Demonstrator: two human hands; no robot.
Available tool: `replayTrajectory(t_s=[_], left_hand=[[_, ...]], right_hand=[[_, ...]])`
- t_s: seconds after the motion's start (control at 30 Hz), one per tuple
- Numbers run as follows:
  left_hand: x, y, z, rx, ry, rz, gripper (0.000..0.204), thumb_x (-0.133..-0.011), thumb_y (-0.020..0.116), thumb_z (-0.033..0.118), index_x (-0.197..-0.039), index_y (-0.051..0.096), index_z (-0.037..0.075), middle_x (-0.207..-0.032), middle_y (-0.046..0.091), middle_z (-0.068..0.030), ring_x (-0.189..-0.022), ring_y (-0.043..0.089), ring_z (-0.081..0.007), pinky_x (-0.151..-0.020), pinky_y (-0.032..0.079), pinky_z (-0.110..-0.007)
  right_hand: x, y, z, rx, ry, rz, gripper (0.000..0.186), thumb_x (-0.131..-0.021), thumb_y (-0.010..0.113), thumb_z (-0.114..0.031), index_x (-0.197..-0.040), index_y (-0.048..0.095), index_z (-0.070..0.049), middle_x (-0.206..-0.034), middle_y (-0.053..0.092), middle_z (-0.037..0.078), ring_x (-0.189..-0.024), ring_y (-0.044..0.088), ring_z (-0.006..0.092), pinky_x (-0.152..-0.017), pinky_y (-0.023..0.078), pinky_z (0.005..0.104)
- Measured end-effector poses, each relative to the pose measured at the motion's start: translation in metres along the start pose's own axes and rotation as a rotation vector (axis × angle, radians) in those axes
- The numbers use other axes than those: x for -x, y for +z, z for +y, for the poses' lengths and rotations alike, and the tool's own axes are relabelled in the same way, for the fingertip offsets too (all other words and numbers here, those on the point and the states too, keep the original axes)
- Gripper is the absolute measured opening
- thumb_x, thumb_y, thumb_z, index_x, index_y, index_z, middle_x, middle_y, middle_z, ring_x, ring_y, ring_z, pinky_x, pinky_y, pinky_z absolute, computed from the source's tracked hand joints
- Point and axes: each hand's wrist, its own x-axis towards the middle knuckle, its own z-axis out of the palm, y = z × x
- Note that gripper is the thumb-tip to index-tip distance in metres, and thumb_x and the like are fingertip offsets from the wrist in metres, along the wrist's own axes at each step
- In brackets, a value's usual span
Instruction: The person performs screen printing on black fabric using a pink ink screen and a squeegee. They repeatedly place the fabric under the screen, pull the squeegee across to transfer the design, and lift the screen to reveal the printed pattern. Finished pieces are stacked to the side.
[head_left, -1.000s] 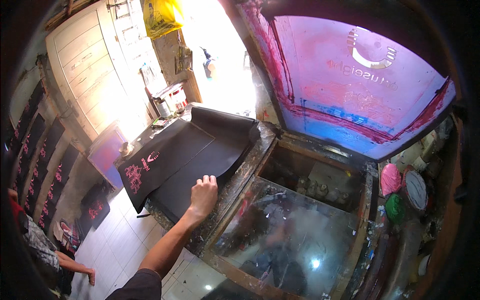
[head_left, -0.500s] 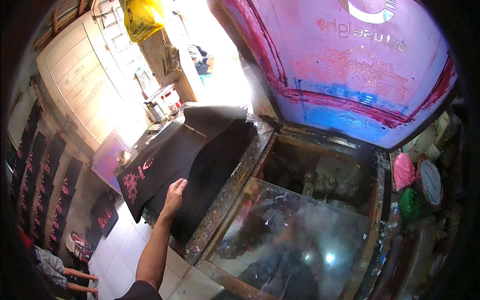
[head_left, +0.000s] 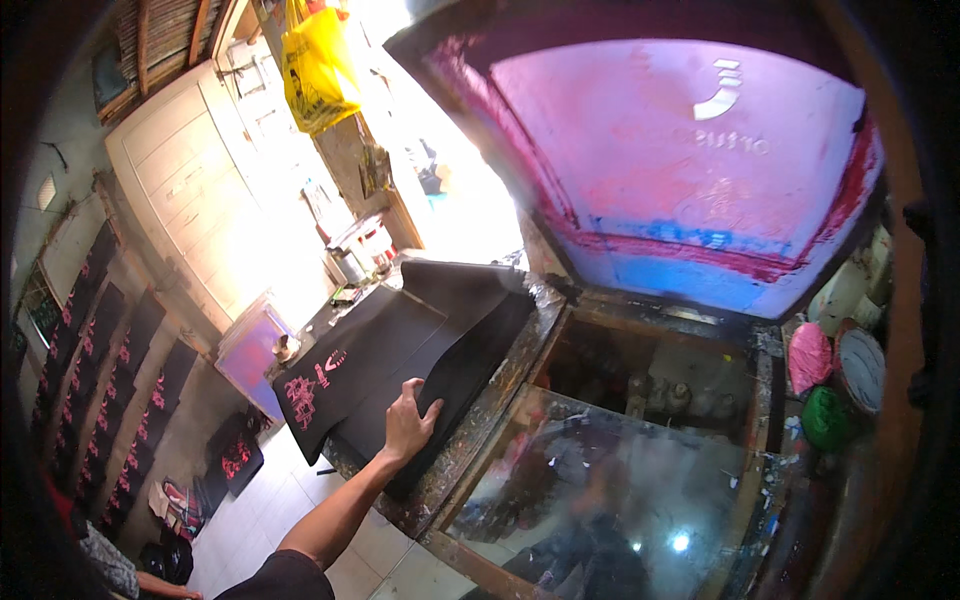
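Note:
My left hand (head_left: 408, 425) reaches over the near edge of a pile of black fabric pieces (head_left: 455, 345). Its thumb and index finger are apart, and the other fingers are partly hidden. No piece is visibly lifted in it. The top piece bears a pink printed design (head_left: 303, 393) at its left end. Right of the pile is a paint-stained wooden printing table with a glass top (head_left: 600, 490). Above its far side a framed printing screen (head_left: 660, 180), purple with red and blue stains, stands tilted up. My right hand is out of view.
Printed black pieces (head_left: 120, 400) hang or lie in rows at the left. A yellow plastic bag (head_left: 322, 70) hangs near the bright doorway. Pink (head_left: 809, 358) and green (head_left: 828, 418) bundles sit at the right. Another person's arm (head_left: 165, 585) shows at the lower left.
My left hand has gone from closed fingers to a spread thumb and index finger, moving right along the pile's edge. The whole view has shifted, and the screen appears at a different angle.

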Motion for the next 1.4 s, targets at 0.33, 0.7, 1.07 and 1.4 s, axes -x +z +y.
replayTrajectory(t_s=[0.33, 0.7, 1.07, 1.4], left_hand=[[-0.005, -0.065, 0.075, -0.239, 0.545, -0.533, 0.027, -0.098, 0.059, 0.014, -0.123, 0.059, 0.005, -0.098, 0.073, -0.0202, -0.088, 0.073, -0.0406, -0.069, 0.061, -0.049], [0.284, 0.002, 0.236, 0.486, 0.388, -1.072, 0.062, -0.097, 0.064, 0.016, -0.149, 0.035, -0.003, -0.098, 0.070, -0.0302, -0.095, 0.073, -0.0380, -0.081, 0.059, -0.045], [0.203, -0.106, 0.137, -0.151, -0.007, -0.245, 0.051, -0.088, 0.078, 0.021, -0.128, 0.057, -0.001, -0.112, 0.062, -0.0239, -0.099, 0.061, -0.0416, -0.092, 0.051, -0.048], [0.205, -0.084, 0.109, 0.001, -0.297, -0.460, 0.064, -0.078, 0.078, 0.025, -0.126, 0.053, -0.008, -0.118, 0.059, -0.0270, -0.115, 0.059, -0.0445, -0.100, 0.049, -0.050]], right_hand=[[0.062, -0.030, -0.022, -0.186, -0.032, -0.109, 0.076, -0.090, 0.058, -0.066, -0.122, 0.074, 0.002, -0.129, 0.070, 0.026, -0.122, 0.066, 0.0423, -0.107, 0.049, 0.0469], [0.097, -0.051, -0.049, -0.216, 0.048, -0.115, 0.074, -0.090, 0.058, -0.072, -0.114, 0.078, -0.005, -0.112, 0.073, 0.030, -0.109, 0.071, 0.0443, -0.097, 0.054, 0.0488], [0.095, -0.051, -0.049, -0.182, 0.095, -0.166, 0.083, -0.089, 0.058, -0.076, -0.100, 0.080, 0.004, -0.107, 0.073, 0.033, -0.104, 0.072, 0.0445, -0.094, 0.054, 0.0480], [0.074, -0.035, -0.033, -0.223, 0.032, -0.147, 0.081, -0.090, 0.057, -0.074, -0.103, 0.080, 0.002, -0.112, 0.073, 0.033, -0.109, 0.071, 0.0446, -0.098, 0.052, 0.0473]])
